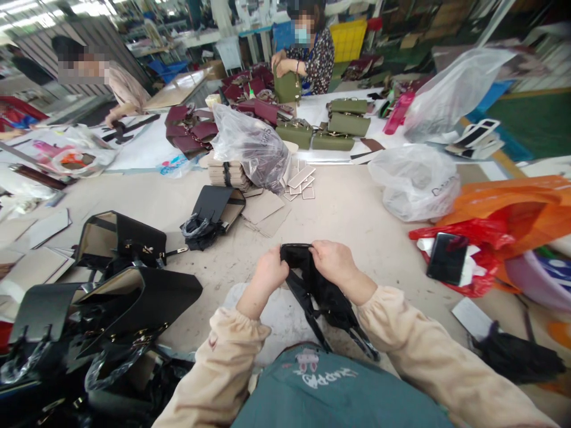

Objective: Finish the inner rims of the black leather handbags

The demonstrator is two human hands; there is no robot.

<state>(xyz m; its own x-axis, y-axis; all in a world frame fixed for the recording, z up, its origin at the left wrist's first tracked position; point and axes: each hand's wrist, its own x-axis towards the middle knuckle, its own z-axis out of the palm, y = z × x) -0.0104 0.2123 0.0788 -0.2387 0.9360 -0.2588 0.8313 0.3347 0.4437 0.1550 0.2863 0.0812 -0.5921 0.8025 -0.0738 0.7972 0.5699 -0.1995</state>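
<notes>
A black handbag point(319, 285) hangs between my hands over the near part of the table, its dark inside facing me. My left hand point(270, 276) pinches the left end of its upper edge. At the right end of that edge, my right hand point(334, 261) is closed the same way. Straps and a strip of clear plastic wrap trail from the bag's lower side toward my green apron point(339, 386). A white sheet point(281, 324) lies beneath on the table. Beyond my left hand rests a black bag with an open flap point(216, 205).
Black handbags point(147, 297) crowd the left side. Board pieces point(265, 211) and a clear plastic bag point(259, 148) lie ahead. To the right are a phone point(447, 258) on a red plastic bag point(482, 238) and a black bundle point(517, 353). Across the table a person handles an olive bag point(288, 87).
</notes>
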